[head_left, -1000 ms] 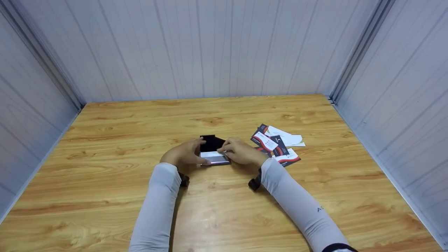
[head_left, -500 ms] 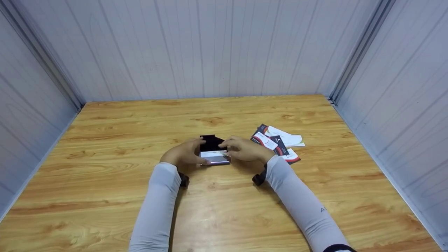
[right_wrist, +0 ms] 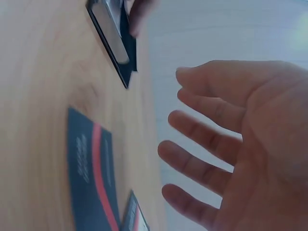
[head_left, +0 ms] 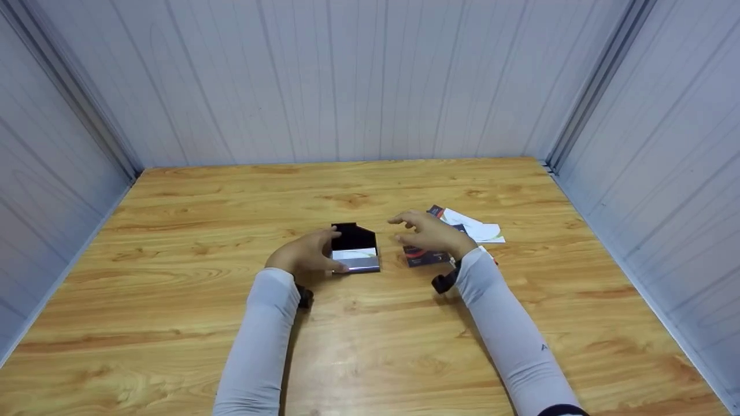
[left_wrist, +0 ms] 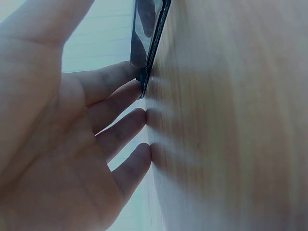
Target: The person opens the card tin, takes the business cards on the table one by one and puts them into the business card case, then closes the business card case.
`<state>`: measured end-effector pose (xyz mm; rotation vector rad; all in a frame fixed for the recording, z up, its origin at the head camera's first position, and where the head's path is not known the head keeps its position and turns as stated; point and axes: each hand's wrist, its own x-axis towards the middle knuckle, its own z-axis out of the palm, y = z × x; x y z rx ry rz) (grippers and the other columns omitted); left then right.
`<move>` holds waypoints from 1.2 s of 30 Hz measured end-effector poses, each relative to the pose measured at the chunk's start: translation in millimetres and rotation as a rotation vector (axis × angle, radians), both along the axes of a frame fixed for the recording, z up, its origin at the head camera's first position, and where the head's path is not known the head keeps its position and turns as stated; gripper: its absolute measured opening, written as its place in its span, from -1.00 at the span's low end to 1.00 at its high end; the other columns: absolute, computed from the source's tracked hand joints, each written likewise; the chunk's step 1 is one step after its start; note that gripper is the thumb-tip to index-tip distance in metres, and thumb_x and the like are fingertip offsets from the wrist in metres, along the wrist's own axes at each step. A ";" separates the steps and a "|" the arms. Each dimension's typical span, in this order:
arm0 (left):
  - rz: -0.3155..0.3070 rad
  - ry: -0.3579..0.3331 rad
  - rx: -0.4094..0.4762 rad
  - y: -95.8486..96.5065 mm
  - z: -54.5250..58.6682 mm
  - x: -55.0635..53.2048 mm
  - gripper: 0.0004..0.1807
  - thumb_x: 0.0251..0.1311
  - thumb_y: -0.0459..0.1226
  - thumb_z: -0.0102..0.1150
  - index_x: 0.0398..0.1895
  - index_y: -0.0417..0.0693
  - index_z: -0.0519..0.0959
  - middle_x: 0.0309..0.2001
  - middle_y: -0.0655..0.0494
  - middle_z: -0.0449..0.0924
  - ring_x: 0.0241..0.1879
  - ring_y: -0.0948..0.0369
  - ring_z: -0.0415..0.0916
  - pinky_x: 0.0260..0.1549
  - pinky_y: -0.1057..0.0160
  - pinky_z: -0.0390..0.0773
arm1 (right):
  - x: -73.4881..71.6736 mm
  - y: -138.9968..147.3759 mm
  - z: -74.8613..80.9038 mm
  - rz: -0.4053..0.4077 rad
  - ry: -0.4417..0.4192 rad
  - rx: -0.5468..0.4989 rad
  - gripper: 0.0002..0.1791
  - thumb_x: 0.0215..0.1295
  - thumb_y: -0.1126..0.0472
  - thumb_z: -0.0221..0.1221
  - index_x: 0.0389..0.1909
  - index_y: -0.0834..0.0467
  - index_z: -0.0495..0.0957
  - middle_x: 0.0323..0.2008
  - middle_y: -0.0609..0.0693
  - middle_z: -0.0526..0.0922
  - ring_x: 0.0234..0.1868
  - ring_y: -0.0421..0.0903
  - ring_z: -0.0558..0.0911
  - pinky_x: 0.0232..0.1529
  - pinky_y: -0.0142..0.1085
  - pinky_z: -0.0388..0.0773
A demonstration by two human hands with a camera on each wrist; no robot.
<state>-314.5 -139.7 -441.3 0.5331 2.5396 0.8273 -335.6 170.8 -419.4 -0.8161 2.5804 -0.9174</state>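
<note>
A business card case lies opened on the wooden table, black inside with a shiny silver front. The edge of a white card shows in it. My left hand holds the case at its left side, thumb on the silver front and fingers by the black flap; in the left wrist view some fingertips rest on the table. To the right, my right hand hovers with spread fingers, holding nothing. Below it is a dark business card with a red stripe.
More cards and white paper slips lie in a loose pile, partly hidden by the right hand and sleeve. Pale panel walls close off the table at the back and sides.
My right hand has let go at the case's right edge and moved right, over the loose cards, its fingers spreading. The left hand and the case have stayed in place.
</note>
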 end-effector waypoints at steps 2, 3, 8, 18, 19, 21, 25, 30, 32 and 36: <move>-0.004 0.005 0.000 0.3 0.1 -0.3 0.09 0.11 0.10 0.45 0.60 -0.04 0.08 0.58 -0.07 -0.06 0.53 -0.05 -0.09 0.43 -0.10 0.06 | -2.8 7.2 1.9 -0.032 0.029 0.012 -0.45 0.50 0.13 0.15 0.42 0.23 0.36 0.36 0.16 0.38 0.29 0.21 0.40 0.24 0.07 0.40; -0.003 0.006 0.000 0.5 0.1 -0.4 0.09 0.11 0.10 0.45 0.60 -0.05 0.08 0.58 -0.07 -0.07 0.53 -0.06 -0.10 0.43 -0.11 0.05 | -4.5 11.2 2.3 -0.050 0.039 0.017 -0.44 0.49 0.14 0.16 0.41 0.26 0.35 0.34 0.20 0.39 0.28 0.22 0.41 0.24 0.08 0.40; -0.009 0.012 -0.005 0.7 -0.3 -0.7 0.10 0.10 0.12 0.45 0.59 -0.05 0.09 0.58 -0.09 -0.06 0.54 -0.07 -0.11 0.43 -0.12 0.03 | -11.4 32.6 2.4 -0.157 0.027 0.061 -0.38 0.42 0.11 0.23 0.36 0.35 0.37 0.26 0.31 0.45 0.26 0.23 0.45 0.26 0.09 0.38; 0.004 -0.003 0.004 0.3 0.5 0.9 0.09 0.10 0.12 0.45 0.60 -0.03 0.09 0.59 -0.05 -0.09 0.54 -0.05 -0.15 0.44 -0.12 0.00 | -12.9 64.5 -1.0 -0.333 -0.076 0.184 -0.32 0.26 0.03 0.37 0.21 0.41 0.42 0.15 0.33 0.51 0.06 0.15 0.53 0.13 0.03 0.48; 0.004 -0.005 0.005 0.3 0.4 0.8 0.09 0.10 0.11 0.45 0.60 -0.03 0.09 0.59 -0.04 -0.10 0.55 -0.05 -0.15 0.44 -0.12 -0.01 | -12.9 66.3 -1.3 -0.341 -0.082 0.205 -0.31 0.25 0.01 0.37 0.19 0.41 0.43 0.13 0.31 0.52 0.02 0.12 0.53 0.11 0.02 0.49; 0.003 -0.006 0.005 0.2 -0.1 0.2 0.09 0.11 0.11 0.45 0.60 -0.02 0.08 0.60 -0.02 -0.12 0.55 -0.04 -0.17 0.45 -0.11 -0.02 | -12.9 68.9 -2.2 -0.357 -0.099 0.233 -0.31 0.23 -0.04 0.38 0.16 0.39 0.45 0.07 0.26 0.54 -0.06 0.06 0.52 0.05 -0.03 0.50; 0.009 -0.010 0.011 -0.3 -1.6 -0.9 0.09 0.10 0.12 0.45 0.60 0.01 0.08 0.60 0.01 -0.13 0.55 -0.03 -0.18 0.45 -0.10 -0.04 | -14.9 70.4 -5.1 -0.346 -0.108 0.243 -0.45 0.21 -0.08 0.39 -0.05 0.31 0.57 -0.13 0.11 0.59 -0.25 -0.05 0.46 -0.19 -0.18 0.45; 0.018 -0.010 0.008 -0.2 -2.2 0.2 0.09 0.09 0.13 0.45 0.60 0.04 0.09 0.60 0.02 -0.12 0.55 -0.03 -0.16 0.44 -0.11 -0.01 | -16.9 70.1 -8.3 -0.327 -0.111 0.228 -0.59 0.20 -0.05 0.41 -0.25 0.24 0.62 -0.33 -0.01 0.57 -0.39 -0.13 0.41 -0.34 -0.28 0.36; 0.022 -0.013 0.009 0.0 -1.9 0.4 0.08 0.10 0.12 0.45 0.60 0.06 0.09 0.60 0.03 -0.12 0.55 -0.02 -0.16 0.44 -0.12 0.00 | -17.5 70.2 -8.8 -0.326 -0.113 0.233 -0.62 0.20 -0.04 0.41 -0.31 0.23 0.60 -0.39 -0.04 0.56 -0.42 -0.15 0.42 -0.37 -0.30 0.37; 0.025 -0.022 0.017 0.6 -2.2 0.5 0.09 0.10 0.11 0.46 0.61 0.06 0.08 0.60 0.04 -0.14 0.55 -0.01 -0.17 0.44 -0.12 0.00 | -18.9 71.1 -9.3 -0.321 -0.123 0.242 -0.64 0.20 -0.01 0.41 -0.35 0.21 0.60 -0.42 -0.03 0.58 -0.44 -0.15 0.45 -0.39 -0.31 0.40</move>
